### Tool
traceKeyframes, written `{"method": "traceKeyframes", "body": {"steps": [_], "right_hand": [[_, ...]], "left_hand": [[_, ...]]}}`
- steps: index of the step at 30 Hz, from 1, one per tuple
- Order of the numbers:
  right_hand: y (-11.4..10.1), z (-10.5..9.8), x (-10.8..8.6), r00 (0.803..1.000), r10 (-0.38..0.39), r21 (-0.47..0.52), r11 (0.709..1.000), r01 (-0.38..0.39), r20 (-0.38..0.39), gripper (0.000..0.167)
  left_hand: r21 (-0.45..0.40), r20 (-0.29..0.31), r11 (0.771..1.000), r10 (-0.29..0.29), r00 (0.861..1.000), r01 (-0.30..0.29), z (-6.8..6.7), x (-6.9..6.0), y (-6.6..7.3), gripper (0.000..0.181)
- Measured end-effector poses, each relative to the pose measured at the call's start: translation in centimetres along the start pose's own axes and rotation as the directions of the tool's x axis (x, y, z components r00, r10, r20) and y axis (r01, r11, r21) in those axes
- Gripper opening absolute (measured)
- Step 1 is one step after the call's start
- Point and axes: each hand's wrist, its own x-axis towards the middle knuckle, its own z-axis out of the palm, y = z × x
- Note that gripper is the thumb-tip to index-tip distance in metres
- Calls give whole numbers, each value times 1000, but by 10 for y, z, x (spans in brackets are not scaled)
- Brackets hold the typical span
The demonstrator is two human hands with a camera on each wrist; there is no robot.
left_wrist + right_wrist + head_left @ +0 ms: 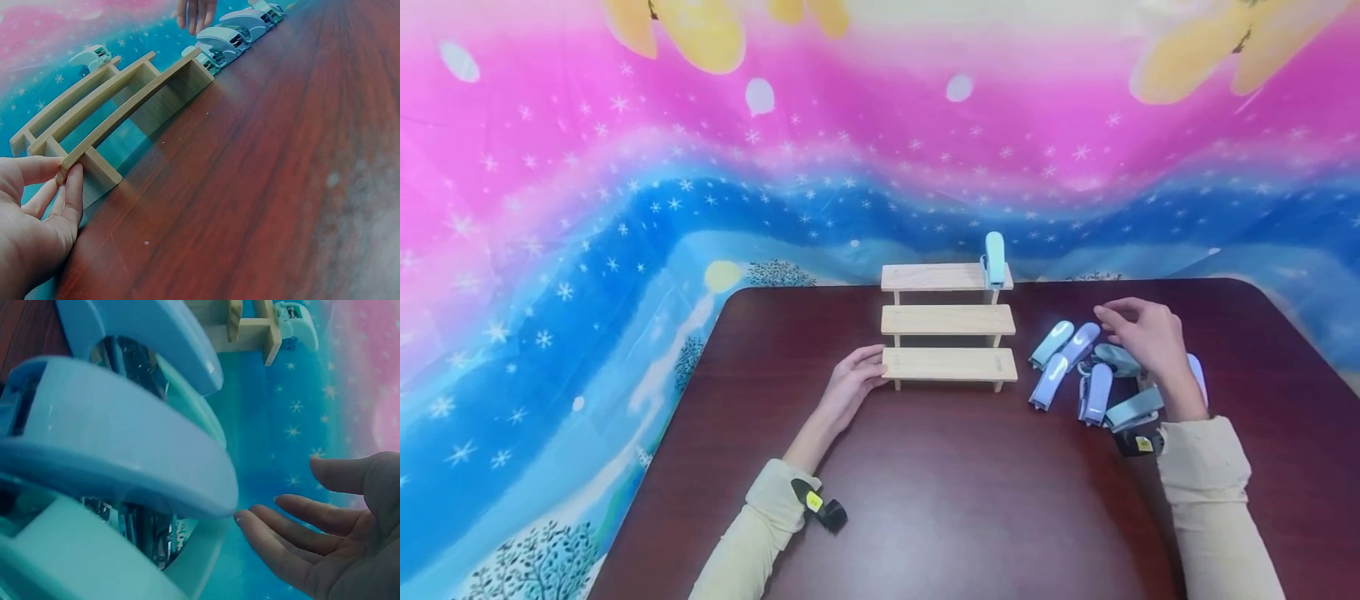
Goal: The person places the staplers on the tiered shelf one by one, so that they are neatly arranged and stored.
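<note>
A three-step wooden rack [947, 364] stands near the table's back edge. Its lowest board's left end is pinched between the thumb and fingers of my left hand [47, 215], as the left wrist view shows. On the top step, at the right end, sits a mint-green stapler [994, 260]. My right hand [1150, 333] hovers over a group of staplers right of the rack, fingers loosely bent and holding nothing. In the right wrist view its fingertips come close to a lavender stapler [125, 431]; whether they touch it I cannot tell.
Several lavender and mint-green staplers lie bunched on the dark red-brown table [970, 492], among them a mint one [1135, 408] and a lavender one [1049, 382]. A printed cloth [865, 150] with snowflakes hangs behind the table. Each wrist wears a black strap.
</note>
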Motion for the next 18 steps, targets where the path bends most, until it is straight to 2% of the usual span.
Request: {"method": "traceKeyframes", "body": {"steps": [7, 10, 18], "right_hand": [[10, 3, 2, 996, 31, -7, 999, -31, 85, 68], [11, 5, 2, 991, 30, -11, 1000, -28, 130, 66], [4, 9, 1, 971, -38, -46, 998, 50, 238, 51]], "left_hand": [[-7, 1, 1000, -1, 1000, 1, 1, 0, 0, 48], [-11, 3, 1000, -5, 1000, 5, 0, 0, -1, 48], [-22, 3, 1000, 0, 1000, 0, 1, 0, -1, 48]]}}
